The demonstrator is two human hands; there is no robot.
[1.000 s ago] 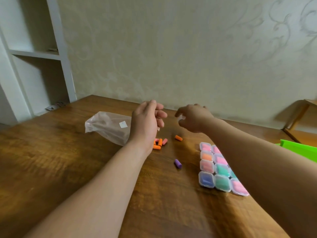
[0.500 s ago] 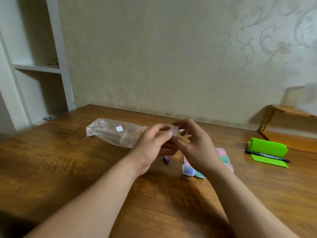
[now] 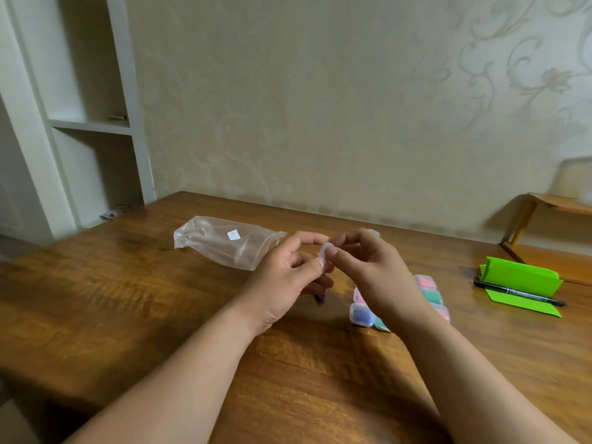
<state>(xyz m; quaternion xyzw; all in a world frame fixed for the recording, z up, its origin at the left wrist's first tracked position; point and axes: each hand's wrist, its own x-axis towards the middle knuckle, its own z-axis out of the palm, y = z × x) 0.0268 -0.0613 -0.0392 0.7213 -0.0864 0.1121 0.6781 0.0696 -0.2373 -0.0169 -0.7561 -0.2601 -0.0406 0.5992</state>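
Note:
My left hand [image 3: 285, 277] and my right hand [image 3: 368, 270] meet above the wooden table [image 3: 128, 315], and both pinch a small clear plastic case [image 3: 326, 255] between thumbs and fingertips. Below my right hand lies a group of small clear cases with coloured contents [image 3: 362, 314], partly hidden by that hand. A purple earplug [image 3: 319, 297] peeks out under my left hand. A bit of orange shows behind the fingers; the other loose earplugs are hidden.
A clear zip bag [image 3: 224, 241] lies on the table behind my left hand. At the right sit folded green paper [image 3: 519, 277] and a black pen [image 3: 519, 293]. A white shelf unit [image 3: 80, 123] stands at the left; the wall is close behind.
A second ago the hands were apart over the loose earplugs, the right one holding something small. They then came together on the small clear case, and the view swung right, showing the green paper and pen.

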